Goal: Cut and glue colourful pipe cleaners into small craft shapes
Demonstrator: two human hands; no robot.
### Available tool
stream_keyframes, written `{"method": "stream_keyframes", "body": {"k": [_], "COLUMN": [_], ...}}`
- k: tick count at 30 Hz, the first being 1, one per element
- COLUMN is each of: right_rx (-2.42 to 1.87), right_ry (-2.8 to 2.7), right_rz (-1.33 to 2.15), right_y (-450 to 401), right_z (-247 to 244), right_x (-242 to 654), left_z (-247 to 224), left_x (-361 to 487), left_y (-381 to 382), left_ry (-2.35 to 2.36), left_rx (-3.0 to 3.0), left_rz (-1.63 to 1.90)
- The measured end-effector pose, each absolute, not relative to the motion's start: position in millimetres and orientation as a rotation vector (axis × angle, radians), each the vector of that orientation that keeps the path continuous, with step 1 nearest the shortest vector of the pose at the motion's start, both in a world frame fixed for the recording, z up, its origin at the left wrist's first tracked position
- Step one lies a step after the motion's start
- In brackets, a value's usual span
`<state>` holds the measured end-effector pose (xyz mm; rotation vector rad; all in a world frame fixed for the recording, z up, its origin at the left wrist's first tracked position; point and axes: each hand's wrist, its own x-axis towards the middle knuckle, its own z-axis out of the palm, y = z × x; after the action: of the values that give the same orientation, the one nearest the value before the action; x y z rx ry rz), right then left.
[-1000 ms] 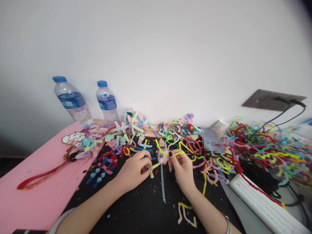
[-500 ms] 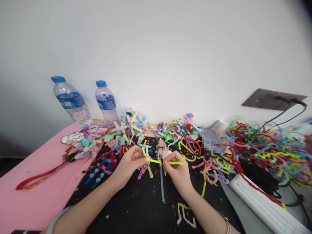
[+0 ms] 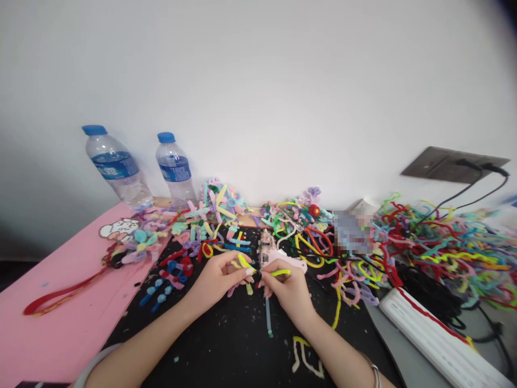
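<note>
Bright yellow pipe cleaner (image 3: 281,272) is pinched between my two hands, low over the black mat. My left hand (image 3: 224,277) is closed on its left part, which curves up past the thumb. My right hand (image 3: 288,288) is closed on the other part, and a short end sticks out over the fingers. A small dark spot lies between the fingertips, too small to make out. Just behind my right hand rests a pale pink tool that looks like a glue gun (image 3: 278,255). Below the fingertips lies a thin grey-blue stick (image 3: 269,318) with a green end.
Two water bottles (image 3: 174,170) stand by the wall at the left. Finished pipe-cleaner pieces (image 3: 222,202) crowd the back. A tangled heap of pipe cleaners (image 3: 440,242) spreads at the right, beside a white power strip (image 3: 440,339). Pink board (image 3: 64,291) covers the left side.
My hands have drawn closer together. The yellow pipe cleaner, straighter before, now bends at the left and shows less at the right. More of the pink tool is visible.
</note>
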<state>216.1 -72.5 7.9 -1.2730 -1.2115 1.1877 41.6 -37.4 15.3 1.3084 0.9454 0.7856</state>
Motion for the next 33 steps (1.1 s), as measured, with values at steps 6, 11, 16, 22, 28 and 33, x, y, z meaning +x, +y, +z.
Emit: {"method": "stream_keyframes", "body": {"k": [6, 11, 16, 22, 28, 33], "right_rx": [-1.302, -1.282, -1.265, -1.242, -1.242, -1.235], "right_ry": [-1.458, -1.544, -1.637, -1.713, -1.653, -1.57], "right_rz": [1.056, 1.076, 1.044, 1.008, 1.076, 1.114], "right_y": [-75, -76, -77, -77, -79, -78], "right_z": [4, 4, 9, 15, 16, 14], "right_x": [218, 219, 218, 218, 217, 216], "left_z": [18, 14, 13, 13, 16, 16], "left_x": [41, 40, 39, 38, 35, 36], "left_y": [-36, -35, -33, -34, -33, -33], "left_ry": [0.973, 0.944, 0.912, 0.887, 0.853, 0.848], "left_rx": [1.316, 1.289, 1.27, 1.259, 1.209, 1.164], "left_rz": [0.814, 0.849, 0.827, 0.803, 0.831, 0.823]}}
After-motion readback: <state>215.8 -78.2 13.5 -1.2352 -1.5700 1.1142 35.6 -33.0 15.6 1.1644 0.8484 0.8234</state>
